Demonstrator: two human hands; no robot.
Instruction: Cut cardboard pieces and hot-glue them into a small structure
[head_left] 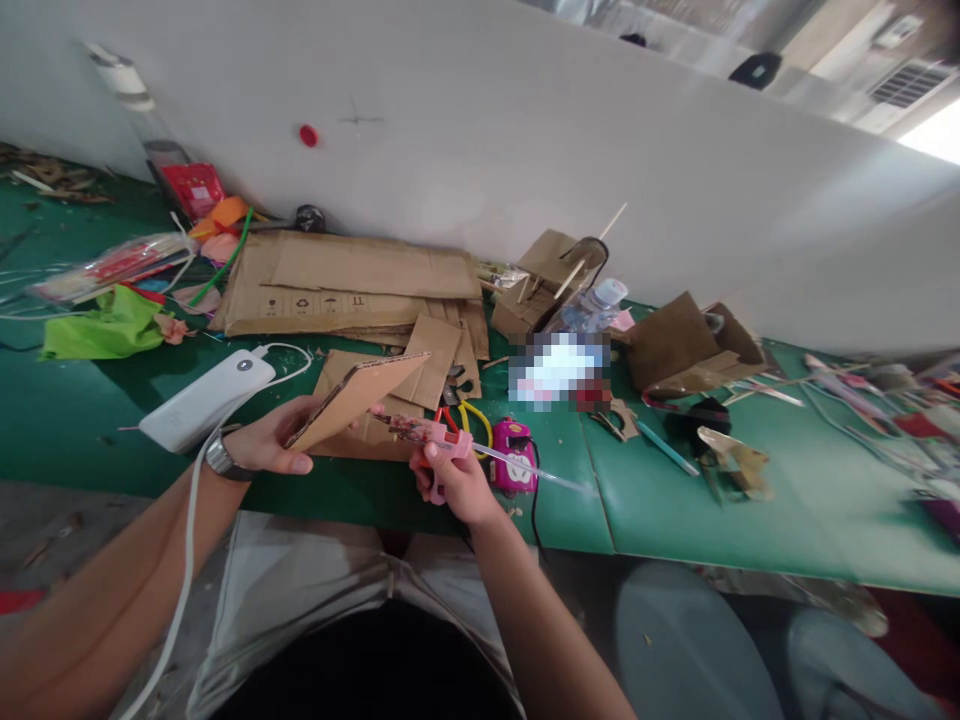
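Bare forearms [547, 610] reach over a green table [559, 525]; the left hand [266, 440] grips a tilted cardboard piece [356, 397], and the right hand [461, 482] holds a pink glue gun [442, 438], nozzle [381, 413] near the cardboard. Flat cardboard sheets [337, 285] lie beyond.

The tilted brown cardboard piece [356, 397] is held near the pink, stick-loaded glue gun [435, 434].
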